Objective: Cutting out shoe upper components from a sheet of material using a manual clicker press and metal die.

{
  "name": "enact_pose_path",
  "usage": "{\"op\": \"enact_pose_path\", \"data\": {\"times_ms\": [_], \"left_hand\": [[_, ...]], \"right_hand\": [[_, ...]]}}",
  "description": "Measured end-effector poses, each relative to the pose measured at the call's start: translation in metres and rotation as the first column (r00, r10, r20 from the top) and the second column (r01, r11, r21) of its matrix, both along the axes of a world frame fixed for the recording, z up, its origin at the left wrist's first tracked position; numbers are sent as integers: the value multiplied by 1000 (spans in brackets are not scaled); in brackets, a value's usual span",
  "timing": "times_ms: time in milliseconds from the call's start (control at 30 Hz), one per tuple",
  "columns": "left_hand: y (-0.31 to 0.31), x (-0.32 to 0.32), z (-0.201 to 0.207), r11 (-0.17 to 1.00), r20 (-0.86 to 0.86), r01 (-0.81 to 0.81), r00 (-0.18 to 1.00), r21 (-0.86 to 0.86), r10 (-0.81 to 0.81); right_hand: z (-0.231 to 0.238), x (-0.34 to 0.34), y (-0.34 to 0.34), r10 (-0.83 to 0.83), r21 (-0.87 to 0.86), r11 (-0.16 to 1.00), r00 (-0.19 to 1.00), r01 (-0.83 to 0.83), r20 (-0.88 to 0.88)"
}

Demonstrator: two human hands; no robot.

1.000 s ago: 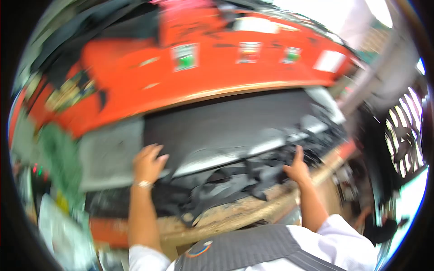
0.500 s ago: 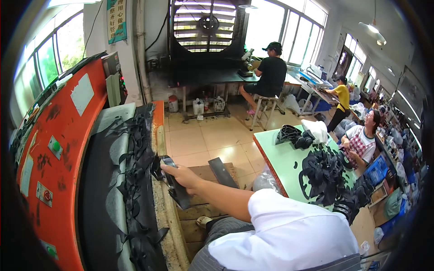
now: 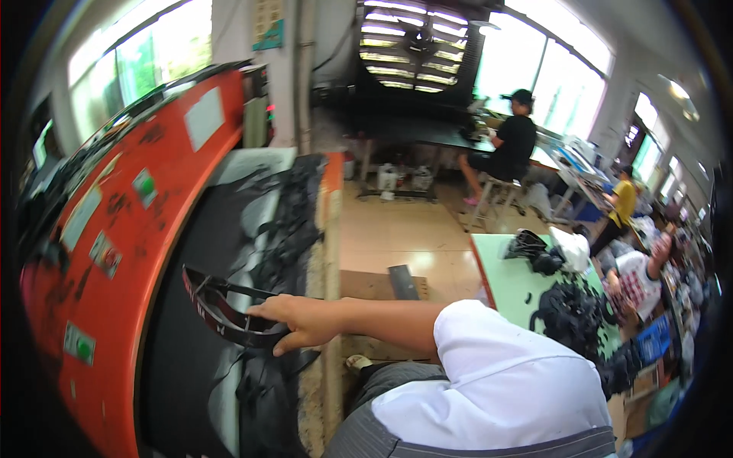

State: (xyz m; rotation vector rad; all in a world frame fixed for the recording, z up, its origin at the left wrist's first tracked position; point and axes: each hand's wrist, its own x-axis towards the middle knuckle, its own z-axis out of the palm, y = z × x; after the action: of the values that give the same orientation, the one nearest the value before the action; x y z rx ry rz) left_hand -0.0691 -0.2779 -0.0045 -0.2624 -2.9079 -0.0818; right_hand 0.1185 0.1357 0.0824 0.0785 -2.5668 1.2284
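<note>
My right hand (image 3: 298, 317) reaches left, palm down, over the dark bed of an orange press. Its fingers and thumb are around the near right end of a cutting die (image 3: 206, 305), a narrow curved dark band with reddish and white marks. The die lies or hovers over black sheet material (image 3: 183, 343); I cannot tell whether it touches. Cut black strips and scraps (image 3: 286, 229) cover the bed's right side beside the hand, with pale sheeting beneath them. My left hand is out of view.
The press's orange beam (image 3: 175, 145) with green and red buttons rises at left. A wooden edge (image 3: 332, 252) bounds the bed. On the right, a green table (image 3: 496, 267) carries heaps of black pieces. One person sits at the far bench; others are at right.
My right hand has moved from beside the bed's edge to over the black sheet, bringing the cutting die with it. The whole view has shifted, and the person at right has raised an arm.
</note>
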Motion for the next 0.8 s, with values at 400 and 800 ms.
{"op": "enact_pose_path", "data": {"times_ms": [400, 800], "left_hand": [[-32, 24, -63, 904, -178, 75, 984, 421, 1], [-34, 15, -69, 794, -109, 43, 994, 607, 30]], "right_hand": [[-57, -165, -172, 564, 546, 630, 809, -552, 167], [-93, -204, -190, 657, 575, 520, 726, -631, 203]]}}
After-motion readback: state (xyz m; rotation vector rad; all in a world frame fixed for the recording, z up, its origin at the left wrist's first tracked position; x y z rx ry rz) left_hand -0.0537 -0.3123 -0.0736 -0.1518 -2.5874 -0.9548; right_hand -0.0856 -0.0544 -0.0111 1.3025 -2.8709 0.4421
